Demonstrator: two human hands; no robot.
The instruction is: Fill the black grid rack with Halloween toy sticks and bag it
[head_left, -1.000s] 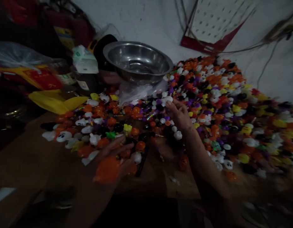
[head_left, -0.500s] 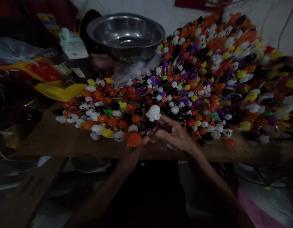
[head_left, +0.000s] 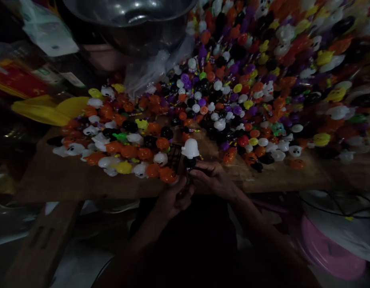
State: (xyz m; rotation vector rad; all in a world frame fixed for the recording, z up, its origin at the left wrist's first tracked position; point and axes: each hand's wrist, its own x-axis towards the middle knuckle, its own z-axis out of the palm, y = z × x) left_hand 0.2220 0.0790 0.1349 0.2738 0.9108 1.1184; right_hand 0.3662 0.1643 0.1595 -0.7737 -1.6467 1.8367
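A: Which step is in hand?

B: The white toy [head_left: 190, 148] is held upright near the front edge of the table [head_left: 67, 182], right of the black grid [head_left: 174, 155]. By its look, handling of the stem [head_left: 189, 173] is under way.

A: How are the fingers set?

B: By the right hand [head_left: 218, 181], the stem is pinched between thumb and forefinger, just under the black collar [head_left: 189, 162]. The left hand [head_left: 174, 199] is curled beside the lower end; whether a grip is kept there cannot be told.

A: What is called for next?

B: Steadiness from the 2 hands, it is judged, with the stem kept straight; the orange toy [head_left: 167, 175] beside the left thumb could easily be knocked.
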